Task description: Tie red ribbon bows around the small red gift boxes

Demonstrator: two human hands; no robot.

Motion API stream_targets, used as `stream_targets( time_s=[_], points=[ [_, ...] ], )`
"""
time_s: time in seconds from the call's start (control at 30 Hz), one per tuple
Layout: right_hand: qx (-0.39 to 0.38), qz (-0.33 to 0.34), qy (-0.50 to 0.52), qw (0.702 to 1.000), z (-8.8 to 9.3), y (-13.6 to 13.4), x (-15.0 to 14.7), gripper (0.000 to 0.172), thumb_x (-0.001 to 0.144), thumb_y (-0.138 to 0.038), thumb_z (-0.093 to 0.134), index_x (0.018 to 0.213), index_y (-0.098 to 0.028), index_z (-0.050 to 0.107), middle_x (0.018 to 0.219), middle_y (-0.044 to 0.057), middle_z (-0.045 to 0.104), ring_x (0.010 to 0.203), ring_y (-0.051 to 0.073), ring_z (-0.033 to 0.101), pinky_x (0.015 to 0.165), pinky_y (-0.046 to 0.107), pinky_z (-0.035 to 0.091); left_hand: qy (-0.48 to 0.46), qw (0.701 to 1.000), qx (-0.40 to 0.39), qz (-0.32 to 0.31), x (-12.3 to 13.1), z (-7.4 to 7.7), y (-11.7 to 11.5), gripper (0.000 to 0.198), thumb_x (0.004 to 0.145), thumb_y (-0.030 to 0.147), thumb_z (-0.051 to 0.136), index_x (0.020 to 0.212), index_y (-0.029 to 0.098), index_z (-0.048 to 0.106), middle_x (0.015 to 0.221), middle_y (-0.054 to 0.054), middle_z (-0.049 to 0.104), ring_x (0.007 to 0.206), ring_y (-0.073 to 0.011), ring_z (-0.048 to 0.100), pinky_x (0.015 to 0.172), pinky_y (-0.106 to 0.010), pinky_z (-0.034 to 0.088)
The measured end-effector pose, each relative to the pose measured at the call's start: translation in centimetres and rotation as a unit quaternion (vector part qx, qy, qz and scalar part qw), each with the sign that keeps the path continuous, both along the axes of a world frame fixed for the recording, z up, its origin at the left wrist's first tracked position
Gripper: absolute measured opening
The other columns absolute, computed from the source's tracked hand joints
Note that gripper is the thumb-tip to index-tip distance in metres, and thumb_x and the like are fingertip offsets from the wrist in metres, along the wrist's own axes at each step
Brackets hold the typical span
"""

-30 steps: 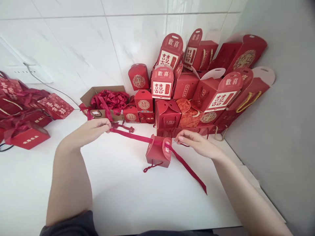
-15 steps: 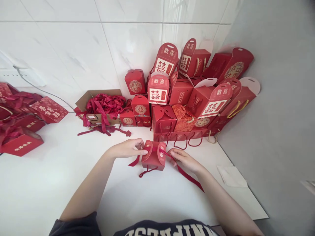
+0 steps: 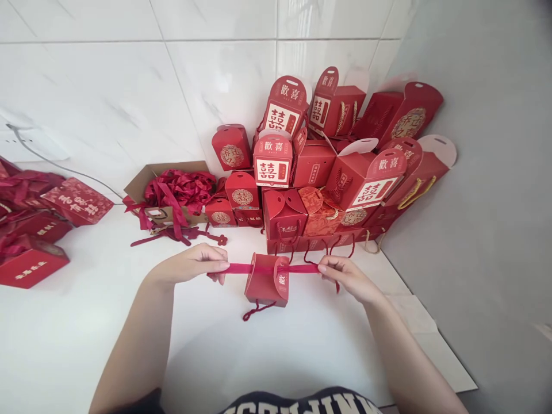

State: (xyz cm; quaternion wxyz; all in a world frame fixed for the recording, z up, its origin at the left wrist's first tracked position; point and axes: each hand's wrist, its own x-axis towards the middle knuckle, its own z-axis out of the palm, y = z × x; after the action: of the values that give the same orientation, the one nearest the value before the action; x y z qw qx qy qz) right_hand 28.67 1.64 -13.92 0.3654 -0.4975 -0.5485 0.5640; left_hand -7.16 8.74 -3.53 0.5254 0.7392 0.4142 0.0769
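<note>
On a white table (image 3: pixel 86 339) against a tiled wall (image 3: pixel 224 92), left to right. Far left: at least four red boxes (image 3: pixel 77 201) lie heaped with ribbon, below one wall socket (image 3: pixel 26 144) and its one cable (image 3: pixel 60 168). Next: one cardboard carton (image 3: pixel 140 184) holds a mass of red ribbon (image 3: pixel 179 190); one loose ribbon (image 3: pixel 168 237) lies in front of it, ending in a small red knot (image 3: pixel 222 240). Left hand (image 3: pixel 187 265): narrow pinch, thumb and fingers closed on one side of a taut red ribbon (image 3: pixel 235 268). Centre: one red gift box (image 3: pixel 264 284) stands on the table between the hands, the ribbon running across its top; one red cord (image 3: pixel 256 311) lies against its near edge. Right hand (image 3: pixel 347 277): narrow pinch on the ribbon's other side, a short tail hanging below the fingers. Behind: a stack of more than a dozen red boxes and bags (image 3: pixel 314 164) rises in the corner, four showing white panels with red characters, some with gold rope handles (image 3: pixel 414 192). Far right: one white sheet (image 3: pixel 409 313) lies on the table beside a grey wall (image 3: pixel 483 172). Bottom edge: a dark shirt (image 3: pixel 302 402) with white lettering.
</note>
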Motion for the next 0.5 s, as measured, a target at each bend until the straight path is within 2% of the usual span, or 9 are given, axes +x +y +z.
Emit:
stream_targets(
  time_s=[0.1,0.2,0.27,0.37,0.43,0.5],
  points=[
    [0.062,-0.046,-0.013,0.997,1.9,0.5,1.1,0.033,0.082,-0.05,0.064,0.073,-0.019,0.057,0.064,-0.002,0.05,0.059,0.012,0.045,0.052,0.025,0.038,-0.027,0.999,0.034,0.009,-0.2,0.8,-0.3,0.037,0.079,0.049,0.061,0.064,0.02,0.077,0.095,-0.011,0.07,0.066,-0.0149,0.057,0.054,-0.024,0.044],
    [0.11,-0.101,-0.018,0.989,4.3,1.2,1.3,0.029,0.081,-0.045,0.068,0.074,-0.019,0.059,0.066,-0.001,0.056,0.062,0.012,0.05,0.059,0.026,0.041,-0.031,0.999,0.035,-0.022,0.4,1.7,-0.4,0.032,0.083,0.044,0.059,0.075,0.021,0.08,0.123,-0.012,0.066,0.091,-0.0238,0.063,0.063,-0.027,0.051],
    [0.125,-0.146,0.007,0.981,5.9,1.9,0.8,0.028,0.077,-0.044,0.072,0.076,-0.02,0.058,0.064,-0.002,0.056,0.059,0.012,0.05,0.056,0.026,0.04,-0.043,0.998,0.028,-0.04,1.0,2.2,-0.3,0.029,0.085,0.041,0.058,0.081,0.023,0.08,0.121,-0.012,0.067,0.105,-0.0286,0.062,0.073,-0.032,0.054],
    [0.161,-0.199,0.076,0.964,7.8,2.9,-0.8,0.028,0.071,-0.04,0.078,0.076,-0.021,0.058,0.064,-0.003,0.055,0.056,0.011,0.048,0.054,0.025,0.04,-0.107,0.993,0.034,-0.04,2.2,2.9,-0.3,0.024,0.083,0.038,0.061,0.087,0.023,0.08,0.105,-0.012,0.074,0.106,-0.0306,0.064,0.087,-0.042,0.053],
    [0.182,-0.216,0.134,0.95,8.8,3.4,-2.1,0.028,0.069,-0.037,0.08,0.075,-0.022,0.058,0.067,-0.003,0.056,0.059,0.011,0.049,0.057,0.026,0.043,-0.166,0.985,0.047,-0.005,3.1,3.2,-0.7,0.024,0.08,0.037,0.066,0.094,0.022,0.079,0.105,-0.013,0.074,0.104,-0.0312,0.065,0.091,-0.045,0.052],
    [0.197,-0.232,0.187,0.934,9.6,3.6,-3.5,0.026,0.068,-0.036,0.079,0.076,-0.023,0.058,0.07,-0.003,0.057,0.061,0.012,0.052,0.059,0.027,0.046,-0.226,0.97,0.071,0.057,4.2,3.6,-1.3,0.024,0.077,0.035,0.07,0.096,0.022,0.078,0.107,-0.013,0.073,0.103,-0.0306,0.066,0.092,-0.045,0.052]
  ],
)
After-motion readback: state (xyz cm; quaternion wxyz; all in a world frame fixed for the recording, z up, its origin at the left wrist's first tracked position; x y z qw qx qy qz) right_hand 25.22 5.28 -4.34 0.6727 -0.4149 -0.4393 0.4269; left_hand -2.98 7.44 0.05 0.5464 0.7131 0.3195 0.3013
